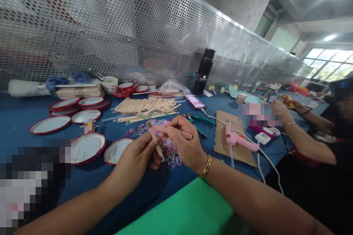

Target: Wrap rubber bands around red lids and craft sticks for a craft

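Note:
My left hand (139, 152) is closed round a flat wooden craft stick (158, 149), which stands tilted with a brown patch at its upper end. Close beside it, my right hand (189, 148) is closed too, its fingertips by the top of the stick. A narrow pinkish-brown shape shows at the right fingers; I cannot make out what it is. Beneath both hands lies a tangle of thin coloured strands (174, 156). Behind them is a pile of craft sticks (143, 105). Several red-rimmed white lids (87, 147) lie to the left.
At right, a pink glue gun (234, 138) rests on cardboard (220, 132), its cable trailing forward. Green-handled pliers (200, 126) lie behind my right hand. A black bottle (204, 71) stands by the perforated screen (110, 25). Green sheet (182, 213) in front. Another person's arm (306, 137) reaches in.

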`<state>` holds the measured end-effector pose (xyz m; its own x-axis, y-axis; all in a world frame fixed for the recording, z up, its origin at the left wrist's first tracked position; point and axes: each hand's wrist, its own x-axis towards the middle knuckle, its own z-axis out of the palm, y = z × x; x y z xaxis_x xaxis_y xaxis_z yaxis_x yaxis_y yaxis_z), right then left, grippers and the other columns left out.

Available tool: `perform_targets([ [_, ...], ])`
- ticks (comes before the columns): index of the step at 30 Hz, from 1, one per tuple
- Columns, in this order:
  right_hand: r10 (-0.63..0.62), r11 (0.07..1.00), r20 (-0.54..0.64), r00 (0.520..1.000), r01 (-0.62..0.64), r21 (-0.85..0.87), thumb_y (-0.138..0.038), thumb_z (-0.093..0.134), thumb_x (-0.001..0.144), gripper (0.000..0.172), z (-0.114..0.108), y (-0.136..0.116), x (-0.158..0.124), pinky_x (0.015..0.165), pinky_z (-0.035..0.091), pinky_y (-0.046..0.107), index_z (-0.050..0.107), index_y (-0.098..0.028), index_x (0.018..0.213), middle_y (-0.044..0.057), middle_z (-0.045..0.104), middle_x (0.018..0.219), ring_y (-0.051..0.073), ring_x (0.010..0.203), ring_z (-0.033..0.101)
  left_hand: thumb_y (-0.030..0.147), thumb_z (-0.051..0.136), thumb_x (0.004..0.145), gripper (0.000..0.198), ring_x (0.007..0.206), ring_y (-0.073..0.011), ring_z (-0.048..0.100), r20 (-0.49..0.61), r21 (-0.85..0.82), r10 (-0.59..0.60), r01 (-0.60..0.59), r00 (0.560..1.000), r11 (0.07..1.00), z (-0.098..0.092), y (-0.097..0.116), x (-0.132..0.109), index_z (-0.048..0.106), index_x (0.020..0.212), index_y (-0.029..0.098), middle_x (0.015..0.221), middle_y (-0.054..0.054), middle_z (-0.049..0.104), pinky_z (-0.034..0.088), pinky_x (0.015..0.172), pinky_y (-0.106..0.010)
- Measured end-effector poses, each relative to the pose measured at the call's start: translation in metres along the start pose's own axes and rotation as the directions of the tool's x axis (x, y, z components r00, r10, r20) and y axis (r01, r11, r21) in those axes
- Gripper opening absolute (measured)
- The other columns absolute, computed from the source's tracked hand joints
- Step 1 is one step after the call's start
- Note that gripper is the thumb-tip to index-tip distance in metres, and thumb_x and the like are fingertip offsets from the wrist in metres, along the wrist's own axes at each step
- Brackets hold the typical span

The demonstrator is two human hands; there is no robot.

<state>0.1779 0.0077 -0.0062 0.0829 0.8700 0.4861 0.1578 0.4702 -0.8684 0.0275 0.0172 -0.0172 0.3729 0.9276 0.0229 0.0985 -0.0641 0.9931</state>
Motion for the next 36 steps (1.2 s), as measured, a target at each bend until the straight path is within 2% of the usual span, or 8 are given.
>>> perform_targets([
  [5, -0.005, 1.000, -0.017, 1.000, 0.004, -0.004, -0.025, 0.056, 0.088, 0.009, -0.0014, 0.0004, 0.0003, 0.069, 0.049, 0.028, 0.061, -0.021, 0.082, 0.000, 0.065, 0.074, 0.015, 0.072, 0.063, 0.050, 0.058, 0.083, 0.032, 0.045, -0.0107, 0.055, 0.001, -0.008, -0.007, 0.007, 1.000, 1.000, 0.0004, 0.0008, 0.0008, 0.057, 0.073, 0.020, 0.052, 0.004, 0.060, 0.046, 0.044, -0.019],
  [12, 0.004, 1.000, 0.040, 0.999, -0.005, 0.010, -0.027, 0.054, 0.088, 0.011, 0.0008, 0.0006, -0.0016, 0.066, 0.048, 0.026, 0.059, -0.021, 0.080, -0.001, 0.067, 0.073, 0.013, 0.067, 0.062, 0.051, 0.058, 0.083, 0.035, 0.044, -0.0103, 0.053, 0.004, 0.011, 0.008, -0.008, 1.000, 1.000, 0.0017, 0.0021, 0.0010, 0.057, 0.070, 0.019, 0.051, 0.004, 0.059, 0.045, 0.044, -0.020],
  [20, 0.017, 1.000, -0.027, 0.999, -0.017, -0.002, -0.028, 0.055, 0.088, 0.010, -0.0015, -0.0018, 0.0003, 0.071, 0.050, 0.030, 0.060, -0.021, 0.081, 0.001, 0.067, 0.076, 0.016, 0.074, 0.064, 0.048, 0.056, 0.085, 0.031, 0.045, -0.0105, 0.054, 0.001, 0.000, 0.001, -0.001, 1.000, 1.000, 0.0004, -0.0002, 0.0008, 0.057, 0.074, 0.020, 0.052, 0.004, 0.059, 0.045, 0.045, -0.020],
  [26, 0.017, 0.998, 0.041, 0.999, -0.019, 0.056, -0.029, 0.055, 0.088, 0.011, 0.0015, 0.0013, -0.0018, 0.066, 0.049, 0.028, 0.059, -0.022, 0.081, -0.001, 0.065, 0.073, 0.014, 0.068, 0.063, 0.049, 0.056, 0.085, 0.032, 0.045, -0.0102, 0.054, 0.003, 0.007, 0.004, -0.004, 1.000, 1.000, 0.0014, 0.0034, -0.0001, 0.057, 0.072, 0.019, 0.053, 0.004, 0.059, 0.045, 0.045, -0.020],
  [31, 0.010, 1.000, -0.030, 0.999, -0.010, 0.002, -0.029, 0.057, 0.087, 0.011, -0.0003, -0.0022, 0.0007, 0.070, 0.050, 0.029, 0.059, -0.021, 0.079, 0.000, 0.065, 0.075, 0.016, 0.073, 0.063, 0.048, 0.055, 0.086, 0.031, 0.047, -0.0103, 0.055, 0.010, 0.017, -0.006, 0.005, 1.000, 1.000, 0.0008, 0.0011, 0.0000, 0.056, 0.074, 0.020, 0.053, 0.004, 0.059, 0.046, 0.046, -0.019],
  [36, 0.013, 1.000, -0.005, 1.000, -0.012, 0.023, -0.030, 0.056, 0.089, 0.012, 0.0001, -0.0008, -0.0008, 0.072, 0.051, 0.030, 0.060, -0.021, 0.083, 0.000, 0.066, 0.076, 0.016, 0.074, 0.064, 0.048, 0.055, 0.086, 0.031, 0.046, -0.0105, 0.055, 0.016, 0.015, -0.010, 0.010, 1.000, 1.000, 0.0004, 0.0024, -0.0001, 0.056, 0.074, 0.020, 0.053, 0.004, 0.059, 0.046, 0.045, -0.019],
])
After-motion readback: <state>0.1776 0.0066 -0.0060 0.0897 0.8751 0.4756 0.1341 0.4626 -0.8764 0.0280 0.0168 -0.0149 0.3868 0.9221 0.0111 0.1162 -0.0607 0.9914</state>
